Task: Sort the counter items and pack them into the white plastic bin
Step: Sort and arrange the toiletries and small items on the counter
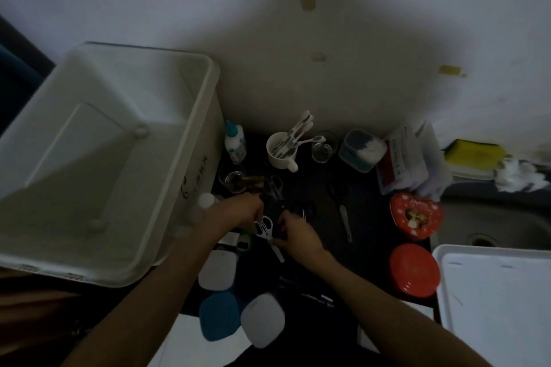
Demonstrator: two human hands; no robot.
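The white plastic bin (190,164) stands empty at the left of the dark counter. My left hand (238,211) curls its fingers round white-handled scissors (264,228) in the middle of the counter. My right hand (293,232) is right beside it, fingers curled on a small white strip (278,254) by the scissors. Round them lie dark scissors (275,185), tweezers (345,222), a glue bottle (235,143), a white mug (280,155) holding spoons, and white and blue lids (262,319) near the front edge. The light is dim.
A heart-shaped red tin (416,217) and a round red lid (414,271) lie at the right. A clear container of cotton (362,150), packets (408,158) and a small glass (322,150) stand by the wall. A white tray (495,301) covers part of the sink (483,226).
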